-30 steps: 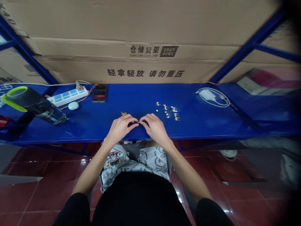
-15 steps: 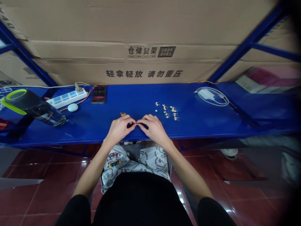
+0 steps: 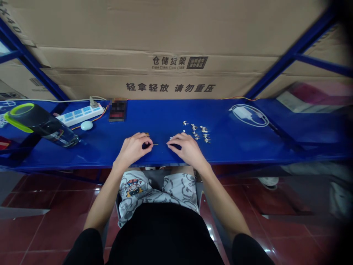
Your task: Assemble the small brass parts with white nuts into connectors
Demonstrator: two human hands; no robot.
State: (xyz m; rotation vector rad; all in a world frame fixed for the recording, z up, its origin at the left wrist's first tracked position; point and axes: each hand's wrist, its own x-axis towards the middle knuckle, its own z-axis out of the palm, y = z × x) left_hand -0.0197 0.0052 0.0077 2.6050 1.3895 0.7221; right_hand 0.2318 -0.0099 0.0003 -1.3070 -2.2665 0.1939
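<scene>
A blue metal bench [image 3: 154, 114] and cardboard backing [image 3: 234, 33] suggest a workshop

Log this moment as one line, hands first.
left hand: pinching thin stick | right hand: pinched, contents unclear | white parts: lying on table

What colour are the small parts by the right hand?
Small parts: mostly white, clearest in the head view.

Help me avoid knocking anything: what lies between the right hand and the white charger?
In the head view, small white pieces with thin prongs lie scattered on the blue table between the right hand and the white charger.
</scene>
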